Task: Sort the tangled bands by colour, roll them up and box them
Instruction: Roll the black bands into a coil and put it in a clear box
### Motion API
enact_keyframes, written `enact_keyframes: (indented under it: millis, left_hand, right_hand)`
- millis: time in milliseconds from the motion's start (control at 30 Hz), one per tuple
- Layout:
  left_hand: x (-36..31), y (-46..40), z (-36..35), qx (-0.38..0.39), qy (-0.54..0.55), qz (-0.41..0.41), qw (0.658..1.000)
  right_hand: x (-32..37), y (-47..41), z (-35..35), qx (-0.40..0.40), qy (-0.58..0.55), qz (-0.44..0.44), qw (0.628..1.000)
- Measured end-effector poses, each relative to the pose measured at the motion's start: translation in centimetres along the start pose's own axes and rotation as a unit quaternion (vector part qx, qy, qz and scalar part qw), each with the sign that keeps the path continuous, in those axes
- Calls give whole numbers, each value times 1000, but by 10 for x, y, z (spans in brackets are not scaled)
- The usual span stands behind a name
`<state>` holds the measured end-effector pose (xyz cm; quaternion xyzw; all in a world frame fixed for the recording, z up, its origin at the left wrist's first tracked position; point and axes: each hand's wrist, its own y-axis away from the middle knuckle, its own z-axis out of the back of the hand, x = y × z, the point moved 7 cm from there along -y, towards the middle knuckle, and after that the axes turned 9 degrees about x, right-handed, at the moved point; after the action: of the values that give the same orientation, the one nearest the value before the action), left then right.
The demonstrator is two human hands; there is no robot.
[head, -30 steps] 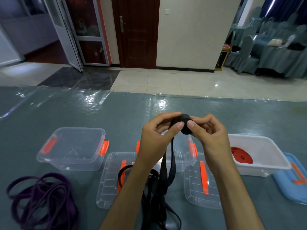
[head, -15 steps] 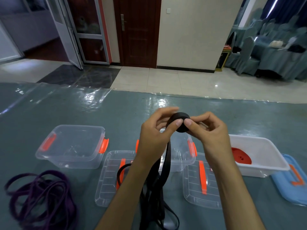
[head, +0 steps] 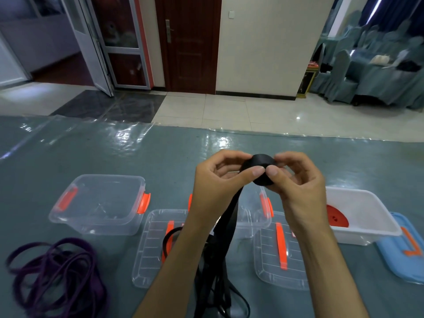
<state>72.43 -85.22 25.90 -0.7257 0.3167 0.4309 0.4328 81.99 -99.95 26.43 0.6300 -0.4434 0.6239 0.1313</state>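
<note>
Far left of the left hand, purple bands (head: 55,276) lie in a loose tangle on the counter (head: 160,161). Beyond them stands a clear box (head: 98,203) with orange clips, open and apart from the tangle. Below the left forearm lies a clear lid (head: 151,246), a black loop resting on it. Left hand (head: 215,187), fingers curled, pinches the black roll (head: 259,171) between thumb and fingertips. From the roll the black band (head: 227,226) hangs down between the forearms to a heap at the near counter edge. Right hand (head: 298,187) grips the same roll from the other side, thumb tips nearly meeting. A second clear box (head: 252,212) sits under the hands; a second lid (head: 275,249) lies beneath the right forearm. Right of the right hand, a white box (head: 376,216) holds a red roll (head: 336,216); a blue lid (head: 403,249) lies just beside it
</note>
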Motion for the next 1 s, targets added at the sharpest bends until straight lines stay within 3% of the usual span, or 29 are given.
enact_keyframes:
  millis: [167, 400, 533, 667, 900, 1000]
  left_hand:
    - [1, 0, 0, 44, -4, 12, 999]
    - [2, 4, 18, 17, -33, -1, 999]
    - [4, 7, 8, -24, -53, -7, 998]
    - [3, 4, 1, -14, -61, -24, 998]
    - [-3, 7, 9, -48, -43, -62, 996]
    - [4, 11, 4, -77, -20, -70, 994]
  right_hand:
    - [1, 4, -6, -27, -11, 21, 999]
    - [-12, 4, -14, 32, 32, -63, 997]
    - [2, 0, -11, 3, 45, -36, 998]
    - [2, 5, -15, -27, 17, 2, 999]
    - [3, 0, -10, 34, 48, -33, 998]
    - [7, 0, -9, 24, 77, -8, 997]
